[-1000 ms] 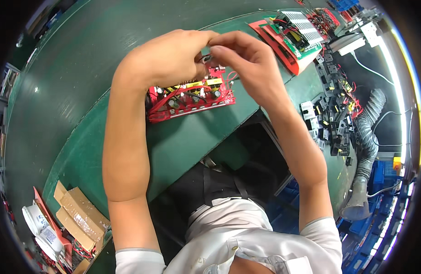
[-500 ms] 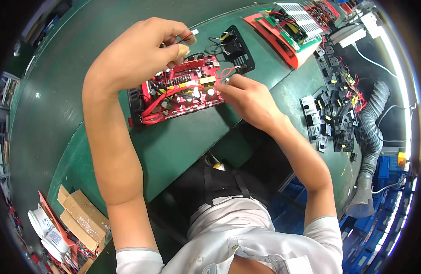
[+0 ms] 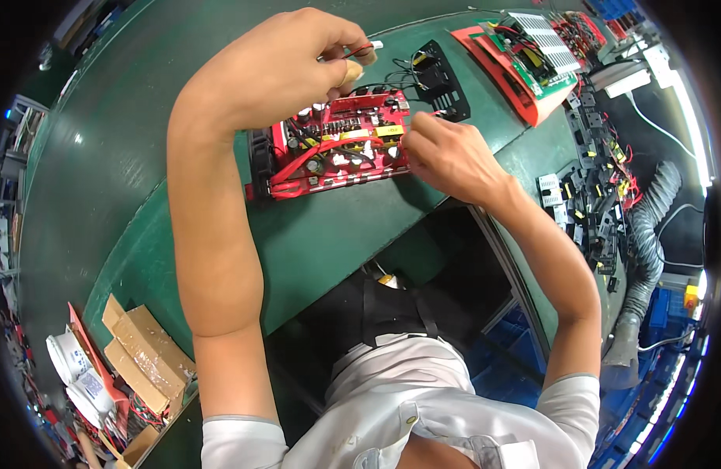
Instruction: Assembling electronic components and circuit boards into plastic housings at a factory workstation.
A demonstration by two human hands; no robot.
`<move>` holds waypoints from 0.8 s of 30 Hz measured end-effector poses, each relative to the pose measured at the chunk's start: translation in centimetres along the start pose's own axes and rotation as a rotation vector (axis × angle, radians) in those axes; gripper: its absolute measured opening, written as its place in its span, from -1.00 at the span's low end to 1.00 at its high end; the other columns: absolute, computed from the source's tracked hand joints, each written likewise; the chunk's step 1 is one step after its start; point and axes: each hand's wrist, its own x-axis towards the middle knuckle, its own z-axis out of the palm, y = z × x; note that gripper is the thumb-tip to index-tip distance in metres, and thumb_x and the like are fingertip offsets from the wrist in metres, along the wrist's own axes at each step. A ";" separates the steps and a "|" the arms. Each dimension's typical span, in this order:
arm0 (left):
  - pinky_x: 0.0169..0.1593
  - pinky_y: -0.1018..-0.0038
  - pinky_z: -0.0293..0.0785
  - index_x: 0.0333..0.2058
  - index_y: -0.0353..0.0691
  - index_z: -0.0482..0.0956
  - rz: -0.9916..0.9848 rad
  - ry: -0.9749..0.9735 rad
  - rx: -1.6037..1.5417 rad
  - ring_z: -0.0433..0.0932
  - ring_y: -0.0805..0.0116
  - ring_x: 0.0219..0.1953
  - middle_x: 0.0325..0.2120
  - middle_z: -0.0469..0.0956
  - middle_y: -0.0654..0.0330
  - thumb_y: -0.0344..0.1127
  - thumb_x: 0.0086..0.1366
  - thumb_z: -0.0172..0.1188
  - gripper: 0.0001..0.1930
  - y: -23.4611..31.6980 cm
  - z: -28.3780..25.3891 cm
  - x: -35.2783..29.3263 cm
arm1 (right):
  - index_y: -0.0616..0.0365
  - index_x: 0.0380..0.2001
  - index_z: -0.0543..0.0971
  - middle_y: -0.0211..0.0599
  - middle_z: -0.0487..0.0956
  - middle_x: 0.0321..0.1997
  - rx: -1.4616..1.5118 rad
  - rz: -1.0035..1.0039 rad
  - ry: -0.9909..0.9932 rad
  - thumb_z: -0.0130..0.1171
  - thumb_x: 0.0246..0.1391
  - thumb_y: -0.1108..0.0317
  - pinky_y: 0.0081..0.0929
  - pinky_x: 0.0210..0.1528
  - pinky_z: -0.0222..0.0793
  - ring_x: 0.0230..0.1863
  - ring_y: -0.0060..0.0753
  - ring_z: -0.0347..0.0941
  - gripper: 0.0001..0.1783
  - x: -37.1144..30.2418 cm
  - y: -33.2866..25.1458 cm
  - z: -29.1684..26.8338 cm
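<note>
A red circuit board assembly (image 3: 352, 184) lies on the green bench, crowded with capacitors, coils and thick red wires. At its left end is a black fan (image 3: 260, 164). Thin black wires link its right side to a black end panel (image 3: 446, 87). My left hand (image 3: 290, 70) is above the board, its covered thumb and finger pinching a thin red and black wire with a white plug (image 3: 376, 45). Against the board's right end, my right hand (image 3: 458, 156) is closed with curled fingers; what it grips is hidden.
Beyond, at the right, a red and green board unit (image 3: 524, 74) has a silver heatsink. Several black parts (image 3: 595, 172) lie along the right bench beside a grey flexible duct (image 3: 649, 234). A cardboard box (image 3: 145, 352) and white spools (image 3: 83, 375) sit at lower left.
The whole view has shifted, so the bench things appear farther right. My right fingers have curled in more at the board's right end. My left hand still pinches the wire.
</note>
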 end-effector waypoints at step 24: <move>-0.40 0.42 0.36 -0.37 -0.41 0.58 0.071 0.008 0.201 0.39 0.44 -0.55 -0.63 0.50 0.15 -0.37 0.19 0.18 -0.83 -0.2 1.5 1.5 | 0.28 -0.24 0.64 -0.38 0.61 -0.35 0.770 0.524 0.154 0.28 0.11 0.48 -0.58 -0.24 0.44 -0.31 -0.53 0.54 -0.85 4.3 -0.5 -4.5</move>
